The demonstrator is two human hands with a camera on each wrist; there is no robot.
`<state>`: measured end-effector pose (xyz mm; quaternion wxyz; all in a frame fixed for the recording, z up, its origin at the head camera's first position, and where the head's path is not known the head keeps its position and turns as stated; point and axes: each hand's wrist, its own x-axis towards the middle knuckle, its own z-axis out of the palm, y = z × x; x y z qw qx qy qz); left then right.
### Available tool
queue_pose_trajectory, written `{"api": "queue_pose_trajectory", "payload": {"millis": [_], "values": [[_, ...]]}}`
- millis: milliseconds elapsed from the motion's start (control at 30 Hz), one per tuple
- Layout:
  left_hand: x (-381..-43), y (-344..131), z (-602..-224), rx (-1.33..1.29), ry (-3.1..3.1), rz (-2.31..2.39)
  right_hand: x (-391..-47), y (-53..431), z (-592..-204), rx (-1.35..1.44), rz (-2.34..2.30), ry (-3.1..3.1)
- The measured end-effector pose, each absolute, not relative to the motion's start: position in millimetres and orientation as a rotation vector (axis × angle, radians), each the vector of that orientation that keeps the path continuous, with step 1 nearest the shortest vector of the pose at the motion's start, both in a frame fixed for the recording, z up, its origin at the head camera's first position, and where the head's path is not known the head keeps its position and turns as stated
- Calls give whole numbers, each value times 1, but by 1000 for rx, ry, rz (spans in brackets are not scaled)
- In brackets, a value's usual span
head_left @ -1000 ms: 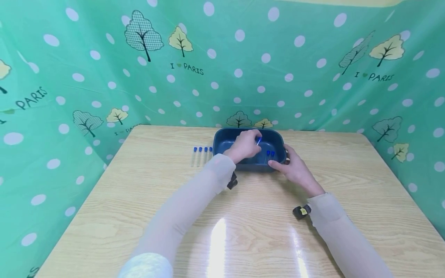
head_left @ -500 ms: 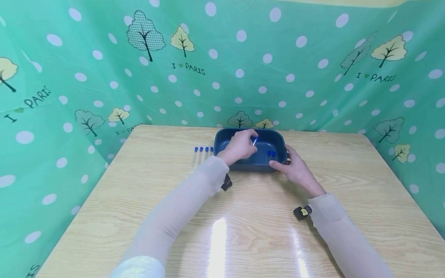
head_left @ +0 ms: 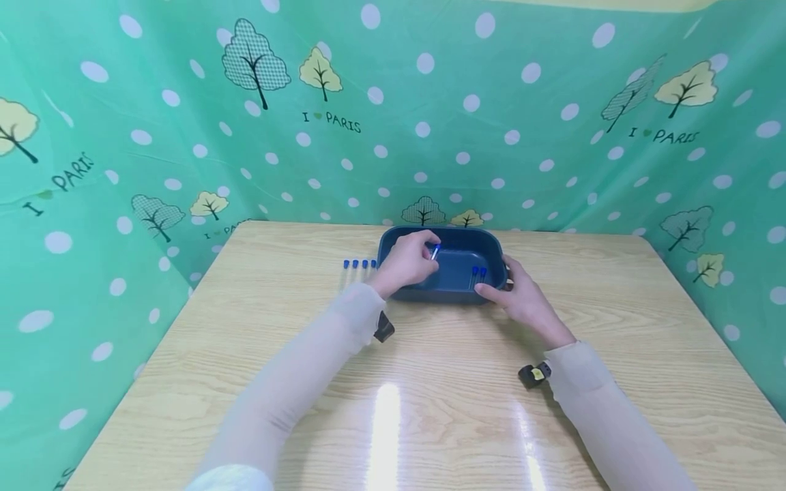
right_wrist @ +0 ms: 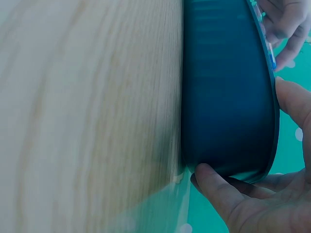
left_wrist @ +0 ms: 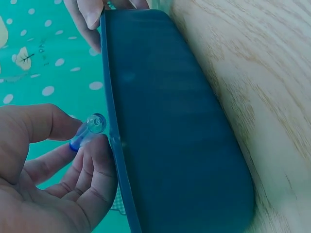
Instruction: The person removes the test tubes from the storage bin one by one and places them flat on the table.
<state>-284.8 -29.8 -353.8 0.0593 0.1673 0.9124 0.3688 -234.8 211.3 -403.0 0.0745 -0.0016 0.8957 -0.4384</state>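
Note:
My left hand (head_left: 408, 260) pinches a clear test tube with a blue cap (head_left: 435, 251) over the left half of a dark blue plastic basin (head_left: 442, 296). In the left wrist view, the rounded glass end of the test tube (left_wrist: 96, 123) points toward the camera, between thumb and fingertips beside the basin's rim. My right hand (head_left: 523, 298) grips the basin's right end, thumb at the front rim and fingers around the end wall. Two blue-capped test tubes (head_left: 475, 274) are inside the basin near that thumb.
Several more blue-capped test tubes (head_left: 355, 273) lie in a row on the wooden table (head_left: 288, 327), just left of the basin. A green patterned cloth (head_left: 467, 136) hangs behind the table and along its sides.
Still pinching the test tube, my left hand has moved left across the basin, from near its middle to its left half. My right hand has kept its place on the basin.

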Motion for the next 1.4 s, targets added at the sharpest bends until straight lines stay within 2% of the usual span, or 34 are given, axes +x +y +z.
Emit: {"api": "queue_pose_trajectory", "payload": {"millis": [1400], "values": [[-267,-89,-355,407,2785,1127,-234,210,-402,-40,-1326,2693]]}}
